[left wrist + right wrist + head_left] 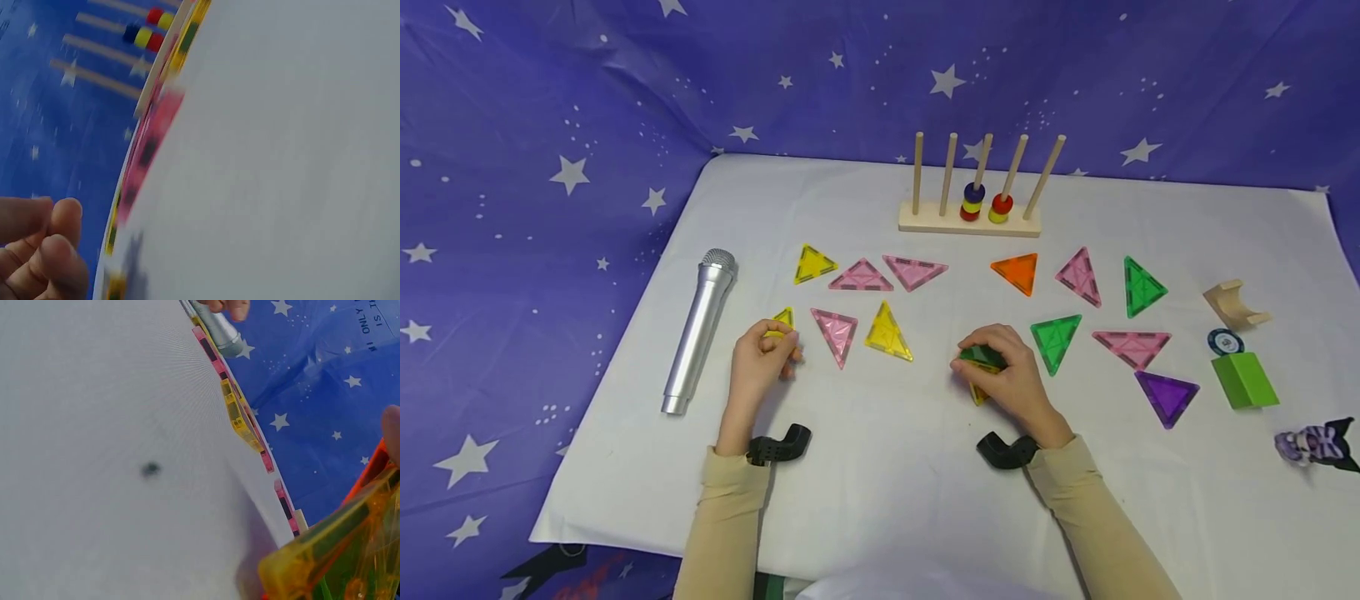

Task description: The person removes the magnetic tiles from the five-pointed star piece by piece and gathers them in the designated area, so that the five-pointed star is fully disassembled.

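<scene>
Just over a yellow triangular magnetic tile is my left hand, its fingers loosely bent and its fingertips holding nothing visible. In the left wrist view that tile lies on the cloth below the fingers. My right hand grips several triangular magnetic tiles; green and yellow show in the head view. The right wrist view shows a yellow tile of this bunch with an orange edge behind it. Near the left hand lie a pink tile and another yellow tile.
More triangles, including orange, green and purple, lie flat on the white table. A silver microphone lies left. At the back stands a peg rack with rings. A green block and a doll are right.
</scene>
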